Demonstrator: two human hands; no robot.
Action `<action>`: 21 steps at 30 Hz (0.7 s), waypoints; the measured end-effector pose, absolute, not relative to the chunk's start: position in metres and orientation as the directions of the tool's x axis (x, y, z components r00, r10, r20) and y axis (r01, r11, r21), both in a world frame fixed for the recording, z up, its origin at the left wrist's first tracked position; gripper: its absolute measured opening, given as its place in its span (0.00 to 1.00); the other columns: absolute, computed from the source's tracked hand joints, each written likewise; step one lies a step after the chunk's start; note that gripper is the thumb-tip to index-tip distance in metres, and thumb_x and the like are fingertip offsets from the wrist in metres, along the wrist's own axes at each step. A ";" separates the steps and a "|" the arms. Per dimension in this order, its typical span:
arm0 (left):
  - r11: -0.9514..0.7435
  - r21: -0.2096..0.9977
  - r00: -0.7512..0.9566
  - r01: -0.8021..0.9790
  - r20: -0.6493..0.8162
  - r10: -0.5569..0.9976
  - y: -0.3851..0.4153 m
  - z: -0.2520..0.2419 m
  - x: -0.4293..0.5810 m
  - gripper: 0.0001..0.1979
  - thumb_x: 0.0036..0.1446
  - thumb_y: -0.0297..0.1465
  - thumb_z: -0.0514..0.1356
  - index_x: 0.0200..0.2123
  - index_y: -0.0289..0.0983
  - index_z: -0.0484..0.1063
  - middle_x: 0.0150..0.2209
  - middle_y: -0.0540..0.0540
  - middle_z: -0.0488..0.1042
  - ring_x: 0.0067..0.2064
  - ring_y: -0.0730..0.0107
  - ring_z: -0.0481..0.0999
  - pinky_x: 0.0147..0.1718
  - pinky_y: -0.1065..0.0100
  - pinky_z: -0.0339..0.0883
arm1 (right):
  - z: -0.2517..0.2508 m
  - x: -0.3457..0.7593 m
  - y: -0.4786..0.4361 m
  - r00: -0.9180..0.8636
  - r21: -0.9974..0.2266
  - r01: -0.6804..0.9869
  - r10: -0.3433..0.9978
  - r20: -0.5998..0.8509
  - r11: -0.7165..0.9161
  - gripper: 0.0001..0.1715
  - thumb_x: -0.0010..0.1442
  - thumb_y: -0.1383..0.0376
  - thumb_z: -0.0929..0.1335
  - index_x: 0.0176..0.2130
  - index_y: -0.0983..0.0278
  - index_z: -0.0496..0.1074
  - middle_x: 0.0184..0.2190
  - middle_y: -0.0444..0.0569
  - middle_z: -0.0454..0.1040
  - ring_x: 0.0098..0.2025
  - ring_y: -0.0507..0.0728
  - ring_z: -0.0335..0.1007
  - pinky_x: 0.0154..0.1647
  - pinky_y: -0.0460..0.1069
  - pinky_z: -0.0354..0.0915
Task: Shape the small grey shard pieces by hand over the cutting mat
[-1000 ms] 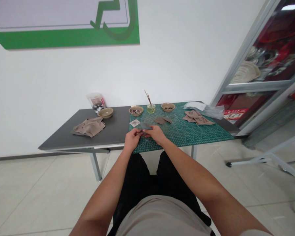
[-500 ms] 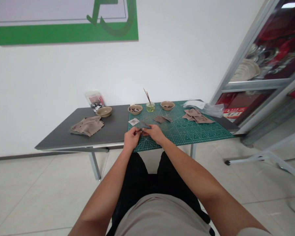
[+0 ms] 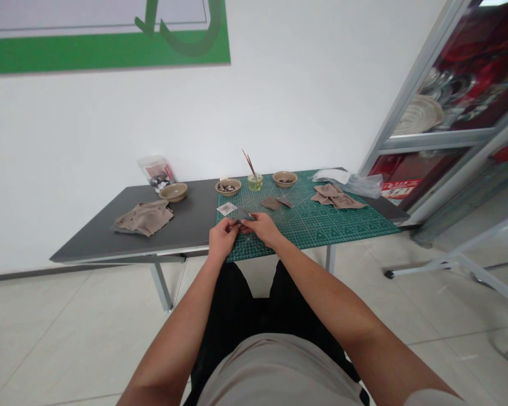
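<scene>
My left hand (image 3: 223,238) and my right hand (image 3: 262,228) meet at the near edge of a green cutting mat (image 3: 317,231). Their fingertips pinch a small dark grey sheet (image 3: 245,215), perhaps abrasive paper, and the fingers hide part of it. Just beyond the hands lies a small white paper square (image 3: 227,209). Two grey-brown sheet pieces (image 3: 272,203) (image 3: 285,201) rest on the mat farther away.
Two beige bowls (image 3: 228,186) (image 3: 285,179) hold small dark pieces. A glass of green liquid (image 3: 255,182) holds thin sticks. Taupe cloths (image 3: 337,197) (image 3: 144,219) lie on the mat and grey table (image 3: 186,239). A third bowl (image 3: 173,192), clear bag (image 3: 355,184) and clear container (image 3: 156,172) stand along the back.
The view has drifted, so the table sits farther left and lower in the frame. My hands stay together on the grey sheet, with no clear change in grip.
</scene>
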State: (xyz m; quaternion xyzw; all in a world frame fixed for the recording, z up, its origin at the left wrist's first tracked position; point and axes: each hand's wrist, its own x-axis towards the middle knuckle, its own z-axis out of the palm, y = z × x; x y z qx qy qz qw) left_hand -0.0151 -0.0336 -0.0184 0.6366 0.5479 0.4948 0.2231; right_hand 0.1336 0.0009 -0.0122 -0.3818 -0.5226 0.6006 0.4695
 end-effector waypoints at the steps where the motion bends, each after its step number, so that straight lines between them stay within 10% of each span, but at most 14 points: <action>1: -0.308 0.827 -0.085 0.470 0.389 0.917 -0.033 -0.019 -0.015 0.08 0.54 0.36 0.60 0.30 0.37 0.72 0.27 0.51 0.76 0.30 0.71 0.73 0.32 0.71 0.64 | -0.011 0.134 0.001 -0.271 -0.986 -0.163 0.962 0.029 -0.017 0.11 0.51 0.63 0.75 0.32 0.69 0.76 0.24 0.46 0.76 0.26 0.52 0.73 0.34 0.48 0.72; 21: -0.365 0.742 -0.033 0.563 0.461 0.887 -0.028 -0.014 -0.018 0.13 0.54 0.31 0.62 0.44 0.40 0.78 0.38 0.47 0.79 0.39 0.67 0.77 0.42 0.66 0.71 | -0.005 0.137 -0.008 -0.190 -0.963 -0.269 0.979 0.075 0.022 0.16 0.48 0.60 0.75 0.35 0.67 0.73 0.31 0.49 0.77 0.29 0.54 0.74 0.30 0.49 0.73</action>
